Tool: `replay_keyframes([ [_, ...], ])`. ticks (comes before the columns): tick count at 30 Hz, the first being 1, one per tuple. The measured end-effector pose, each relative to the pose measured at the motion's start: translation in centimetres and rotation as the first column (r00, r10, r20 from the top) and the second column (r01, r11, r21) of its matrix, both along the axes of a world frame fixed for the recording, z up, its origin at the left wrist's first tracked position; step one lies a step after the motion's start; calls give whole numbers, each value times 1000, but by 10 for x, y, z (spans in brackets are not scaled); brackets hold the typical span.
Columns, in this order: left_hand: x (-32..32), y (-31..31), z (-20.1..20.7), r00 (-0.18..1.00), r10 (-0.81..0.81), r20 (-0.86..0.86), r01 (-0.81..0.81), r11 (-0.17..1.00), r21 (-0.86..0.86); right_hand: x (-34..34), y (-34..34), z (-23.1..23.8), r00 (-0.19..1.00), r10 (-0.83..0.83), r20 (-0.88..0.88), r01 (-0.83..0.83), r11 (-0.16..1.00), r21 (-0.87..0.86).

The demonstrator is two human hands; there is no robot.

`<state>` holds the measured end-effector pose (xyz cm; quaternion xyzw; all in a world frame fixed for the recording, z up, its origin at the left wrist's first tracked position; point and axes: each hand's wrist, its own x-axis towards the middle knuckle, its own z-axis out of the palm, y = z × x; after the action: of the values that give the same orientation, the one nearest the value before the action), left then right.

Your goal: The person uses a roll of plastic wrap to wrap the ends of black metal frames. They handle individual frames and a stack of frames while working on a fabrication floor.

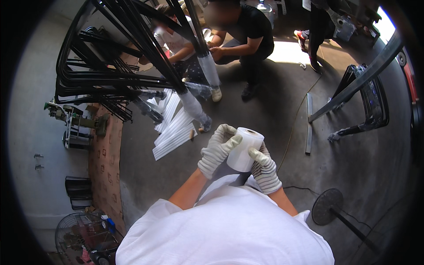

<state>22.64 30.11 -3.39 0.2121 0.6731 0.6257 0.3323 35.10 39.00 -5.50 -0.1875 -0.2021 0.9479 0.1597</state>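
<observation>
White roll [244, 152]: landmark for everything below; off the floor, between the two hands, just ahead of the white shirt [221, 225].
Roll axis: long way stands near upright, top tipped slightly right and away; cored end faces up, lower end toward the wearer.
Left hand [218, 150]: gloved, left of roll; half-curled, gap between thumb and fingers; thumb tip at roll's upper left edge. Cannot tell if it pinches any loose film.
Right hand [266, 170]: gloved, right of roll and lower; closed around it, thumb across the near face, fingers round the far right side.
Nearer hand: both right at the roll; right one covers more of it and looks like the one bearing the weight.
Black frames [115, 82]: ahead and left of roll, well apart; clear wrap [191, 106] on a leg end.
White strips [174, 134]: fanned on the floor [282, 106], left of roll and a bit ahead.
Metal tube [308, 126]: on the floor, right of roll, apart.
Co-workers: one in a black top [256, 26], crouched straight ahead of roll; one in a light top beside, farther left.
</observation>
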Motion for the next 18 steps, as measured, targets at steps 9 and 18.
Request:
replay_keyframes([
  [9, -1, -1, -2, 985, 59, 160, -74, 993, 87, 3, 0, -1, 999, -4, 46, 1, 998, 62],
  [18, -2, -4, -4, 998, 56, 20, -56, 998, 11, 2, -3, -5, 999, 12, 41, -14, 999, 43],
])
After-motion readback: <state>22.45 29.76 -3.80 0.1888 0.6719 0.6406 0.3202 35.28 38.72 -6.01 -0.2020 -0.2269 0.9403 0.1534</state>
